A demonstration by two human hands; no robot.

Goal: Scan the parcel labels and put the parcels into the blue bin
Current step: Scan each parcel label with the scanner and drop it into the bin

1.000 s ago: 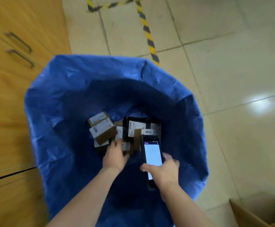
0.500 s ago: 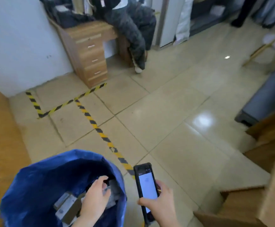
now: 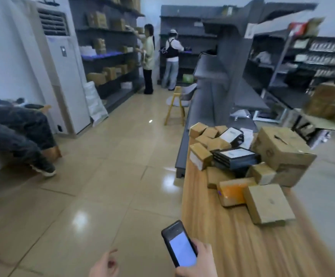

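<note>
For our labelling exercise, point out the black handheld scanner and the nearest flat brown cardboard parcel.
black handheld scanner [image 3: 182,249], head view, on its lit screen.
flat brown cardboard parcel [image 3: 268,203], head view, middle of its top face.

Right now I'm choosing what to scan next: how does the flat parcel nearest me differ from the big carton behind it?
The flat parcel is low and thin; the big carton is tall and far bulkier. The flat parcel's top looks plain; the big carton's top bears a dark mark. Both are brown cardboard on the wooden table.
</note>
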